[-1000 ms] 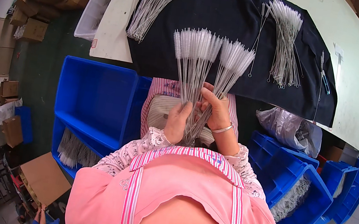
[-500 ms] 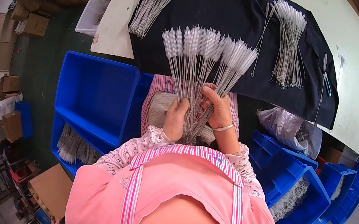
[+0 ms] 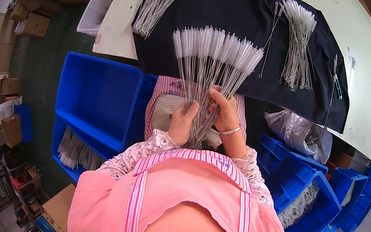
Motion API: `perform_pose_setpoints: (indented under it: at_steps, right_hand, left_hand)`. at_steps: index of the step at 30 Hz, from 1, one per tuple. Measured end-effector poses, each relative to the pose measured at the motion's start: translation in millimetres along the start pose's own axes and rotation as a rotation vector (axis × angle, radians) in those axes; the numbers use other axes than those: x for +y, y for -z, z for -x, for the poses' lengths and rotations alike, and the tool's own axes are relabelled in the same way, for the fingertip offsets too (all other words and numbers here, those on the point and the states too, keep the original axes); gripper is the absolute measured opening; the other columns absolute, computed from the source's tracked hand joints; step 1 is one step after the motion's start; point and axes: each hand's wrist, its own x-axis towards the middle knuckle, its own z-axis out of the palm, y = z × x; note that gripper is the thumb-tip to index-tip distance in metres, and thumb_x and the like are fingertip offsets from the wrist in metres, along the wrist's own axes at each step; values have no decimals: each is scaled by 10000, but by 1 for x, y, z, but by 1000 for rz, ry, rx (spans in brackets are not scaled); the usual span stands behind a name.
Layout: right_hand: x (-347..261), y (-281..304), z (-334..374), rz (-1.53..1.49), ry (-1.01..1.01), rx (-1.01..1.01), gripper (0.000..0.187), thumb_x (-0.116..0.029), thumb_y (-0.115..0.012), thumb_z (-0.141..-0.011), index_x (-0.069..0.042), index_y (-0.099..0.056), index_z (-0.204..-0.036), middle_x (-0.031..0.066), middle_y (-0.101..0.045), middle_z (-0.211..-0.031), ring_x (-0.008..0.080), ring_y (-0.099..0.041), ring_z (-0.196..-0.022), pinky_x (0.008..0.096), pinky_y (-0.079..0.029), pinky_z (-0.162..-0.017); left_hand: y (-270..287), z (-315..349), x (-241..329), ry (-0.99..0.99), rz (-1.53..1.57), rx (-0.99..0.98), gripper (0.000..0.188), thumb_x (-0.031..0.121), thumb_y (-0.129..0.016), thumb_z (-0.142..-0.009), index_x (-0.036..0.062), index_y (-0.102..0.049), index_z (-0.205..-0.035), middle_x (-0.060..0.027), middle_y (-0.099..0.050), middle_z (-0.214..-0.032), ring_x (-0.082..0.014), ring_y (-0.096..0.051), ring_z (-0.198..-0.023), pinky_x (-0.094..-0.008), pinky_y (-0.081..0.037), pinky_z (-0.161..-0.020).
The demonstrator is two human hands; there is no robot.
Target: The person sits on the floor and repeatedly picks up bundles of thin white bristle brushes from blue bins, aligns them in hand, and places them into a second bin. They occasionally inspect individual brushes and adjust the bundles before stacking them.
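Note:
Both my hands hold a fanned bunch of straw brushes (image 3: pixel 218 48), white bristle heads pointing away from me over the table edge, thin wire stems running down toward my lap. My left hand (image 3: pixel 182 121) is closed round the stems on the left side, thumb up. On the right, my right hand (image 3: pixel 225 112) grips the stems, its thumb and forefinger pinching near the middle of the bunch. The lower stem ends are crowded together by my apron. Further off on the black cloth (image 3: pixel 232 7) lie a left brush pile (image 3: pixel 165 1) and a right brush pile (image 3: pixel 299 46).
A blue bin (image 3: pixel 98 100) stands at my left, above another holding brushes (image 3: pixel 76 149). More blue bins (image 3: pixel 310 204) with wire pieces are at my right, beside a clear plastic bag (image 3: pixel 299 134). Single brushes and small blue-handled snips (image 3: pixel 337 86) lie on the cloth.
The brush heads have drawn closer together, closing the gaps in the fan. Both hands keep their grip in nearly the same place.

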Motion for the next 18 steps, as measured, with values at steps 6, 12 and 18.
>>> perform_pose_setpoints:
  at_steps: [6,12,18]
  right_hand:
    - [3,8,-4,-50,-39,-25,149,-113,-628,-811,-47,-581,-937,11,-603,-746,68,-513,-523,191,-415,-448]
    - [5,16,-6,-80,-67,-38,182,-135,-632,-804,-57,-571,-957,29,-627,-785,74,-516,-533,226,-447,-453]
    - [0,9,0,-114,-62,-56,195,-139,-673,-790,-53,-583,-941,63,-648,-822,68,-507,-504,197,-431,-452]
  left_hand:
    - [-7,5,7,-50,15,-16,239,103,-570,-890,22,-554,-1114,-60,-627,-1015,-127,-596,-898,-277,-484,-796]
    - [-10,7,14,-31,1,-26,232,69,-602,-866,14,-559,-1088,-60,-634,-994,-131,-602,-874,-278,-486,-786]
    - [-4,7,6,-8,-4,28,181,140,-580,-901,20,-595,-1035,-56,-645,-952,-126,-607,-830,-267,-495,-748]
